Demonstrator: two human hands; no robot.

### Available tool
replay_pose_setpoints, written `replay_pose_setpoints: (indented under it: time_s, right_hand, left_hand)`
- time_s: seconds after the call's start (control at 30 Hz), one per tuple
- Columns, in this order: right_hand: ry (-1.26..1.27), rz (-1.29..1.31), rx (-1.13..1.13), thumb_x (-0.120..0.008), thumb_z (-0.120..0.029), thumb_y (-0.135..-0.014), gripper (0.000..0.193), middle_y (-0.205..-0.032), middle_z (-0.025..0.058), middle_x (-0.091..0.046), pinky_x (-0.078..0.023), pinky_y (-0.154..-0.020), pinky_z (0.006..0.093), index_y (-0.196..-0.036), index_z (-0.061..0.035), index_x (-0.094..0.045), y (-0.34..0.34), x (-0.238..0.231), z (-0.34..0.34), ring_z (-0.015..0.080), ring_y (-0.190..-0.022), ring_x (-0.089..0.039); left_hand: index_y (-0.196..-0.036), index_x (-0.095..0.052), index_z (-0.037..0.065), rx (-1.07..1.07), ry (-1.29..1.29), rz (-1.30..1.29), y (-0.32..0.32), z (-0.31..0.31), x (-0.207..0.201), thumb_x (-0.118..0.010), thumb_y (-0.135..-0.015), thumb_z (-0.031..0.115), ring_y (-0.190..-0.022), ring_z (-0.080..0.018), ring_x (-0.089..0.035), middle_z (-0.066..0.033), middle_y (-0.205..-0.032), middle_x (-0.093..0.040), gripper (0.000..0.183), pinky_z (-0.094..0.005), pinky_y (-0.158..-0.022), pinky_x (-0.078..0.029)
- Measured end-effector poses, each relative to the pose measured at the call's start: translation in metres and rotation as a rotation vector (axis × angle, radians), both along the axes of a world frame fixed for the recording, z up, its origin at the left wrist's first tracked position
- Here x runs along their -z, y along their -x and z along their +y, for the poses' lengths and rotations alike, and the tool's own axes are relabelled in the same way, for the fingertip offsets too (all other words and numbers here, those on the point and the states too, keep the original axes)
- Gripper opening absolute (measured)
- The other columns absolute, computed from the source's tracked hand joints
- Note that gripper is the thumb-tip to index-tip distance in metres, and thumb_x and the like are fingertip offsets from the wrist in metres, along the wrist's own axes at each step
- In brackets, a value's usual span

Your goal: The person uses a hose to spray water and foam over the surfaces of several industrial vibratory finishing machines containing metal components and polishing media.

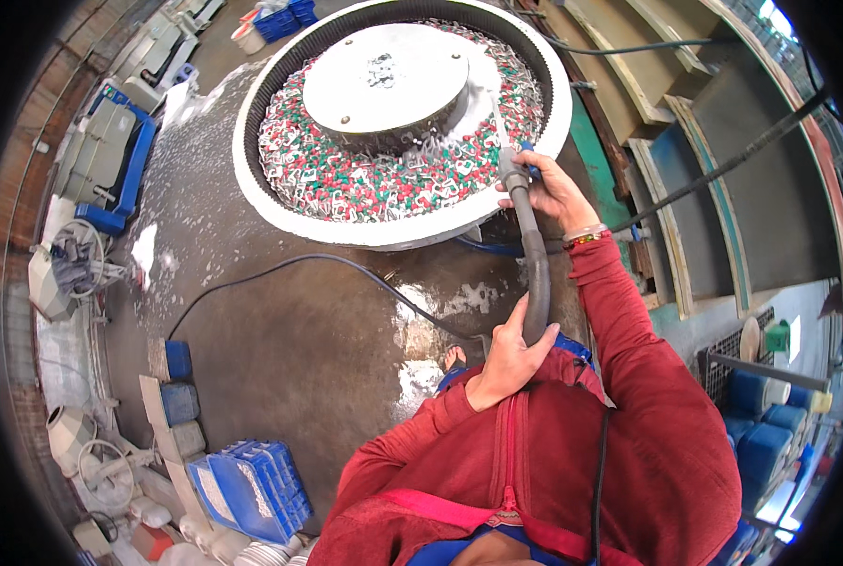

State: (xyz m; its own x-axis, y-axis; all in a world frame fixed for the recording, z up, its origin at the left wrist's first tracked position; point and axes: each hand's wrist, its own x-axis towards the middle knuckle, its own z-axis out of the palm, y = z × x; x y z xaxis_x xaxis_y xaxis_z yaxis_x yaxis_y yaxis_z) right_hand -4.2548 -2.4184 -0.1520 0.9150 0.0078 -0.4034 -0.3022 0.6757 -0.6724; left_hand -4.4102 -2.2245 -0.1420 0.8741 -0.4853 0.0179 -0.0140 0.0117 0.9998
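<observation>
My left hand [514, 357] is wrapped round the lower part of a thick grey hose [533, 250], close to my waist. My right hand [553, 191] grips the hose's upper end at its valve [514, 170], where a blue lever shows by the fingers. A thin white jet of water leaves this end towards a large round tub [346, 231] with a white rim and dark ribbed inner wall. Inside lie many silver metal parts mixed with red and green pellets [374, 193]. A round white-topped hub [384, 75] rises from the tub's middle, with white spray or foam beside it.
A dark cable [322, 257] curves over the wet floor. A blue crate [252, 486] stands at lower left, machines with handwheels [87, 259] along the left wall. Wooden-edged troughs [704, 198] and a black hose [742, 156] lie right. Blue jugs [766, 448] stand at lower right.
</observation>
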Motion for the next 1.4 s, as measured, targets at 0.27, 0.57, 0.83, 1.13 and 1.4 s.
replay_pose_setpoints:
  time_s: [0.27, 0.57, 0.83, 1.13, 1.4]
  right_hand:
    - [-0.096, -0.207, -0.068, -0.052, -0.008, -0.075, 0.039, -0.101, 0.0188, -0.049, -0.053, -0.061, 0.0439, -0.111, 0.001, -0.039, -0.04, 0.011, -0.085, 0.0326, -0.087, -0.058]
    - [-0.064, -0.178, -0.203, -0.049, -0.012, -0.074, 0.056, -0.113, 0.0151, -0.045, -0.051, -0.056, 0.0402, -0.127, -0.0075, -0.031, -0.035, 0.015, -0.151, 0.0307, -0.09, -0.059]
    - [-0.136, -0.105, -0.259, -0.048, -0.009, -0.072, 0.055, -0.113, 0.0156, -0.043, -0.048, -0.057, 0.0417, -0.125, -0.01, -0.033, -0.019, 0.017, -0.183, 0.0368, -0.082, -0.056]
    - [-0.141, -0.131, -0.271, -0.048, -0.01, -0.071, 0.057, -0.11, 0.0138, -0.044, -0.046, -0.059, 0.0409, -0.127, -0.0137, -0.034, -0.017, 0.0, -0.192, 0.0363, -0.084, -0.055]
    - [-0.184, -0.036, -0.253, -0.047, -0.009, -0.071, 0.052, -0.108, 0.0145, -0.047, -0.045, -0.057, 0.0394, -0.122, -0.0131, -0.038, -0.024, 0.022, -0.203, 0.0359, -0.082, -0.055]
  left_hand:
    - [-0.126, -0.036, 0.001, -0.082, -0.05, -0.031, -0.003, -0.117, -0.001, -0.061, -0.078, 0.012, -0.078, -0.0098, -0.058, -0.0149, -0.085, -0.062, 0.054, -0.0261, -0.068, -0.046]
    - [-0.128, -0.038, 0.005, -0.222, -0.044, -0.047, 0.018, -0.223, -0.001, -0.062, -0.078, 0.006, -0.066, -0.0036, -0.047, 0.0016, -0.081, -0.054, 0.056, -0.0196, -0.064, -0.041]
    - [-0.125, -0.04, 0.003, -0.185, -0.064, 0.037, 0.029, -0.248, -0.012, -0.062, -0.079, 0.01, -0.078, -0.0056, -0.047, -0.0025, -0.095, -0.054, 0.052, -0.0213, -0.072, -0.04]
    - [-0.125, -0.039, 0.006, -0.097, -0.072, 0.143, 0.032, -0.253, -0.012, -0.051, -0.087, 0.028, -0.056, -0.0098, -0.049, -0.0043, -0.065, -0.052, 0.046, -0.0257, -0.055, -0.041]
    - [-0.124, -0.039, 0.003, -0.13, -0.069, 0.229, 0.027, -0.267, -0.018, -0.047, -0.089, 0.032, -0.052, -0.0129, -0.048, -0.008, -0.057, -0.05, 0.046, -0.0298, -0.055, -0.042]
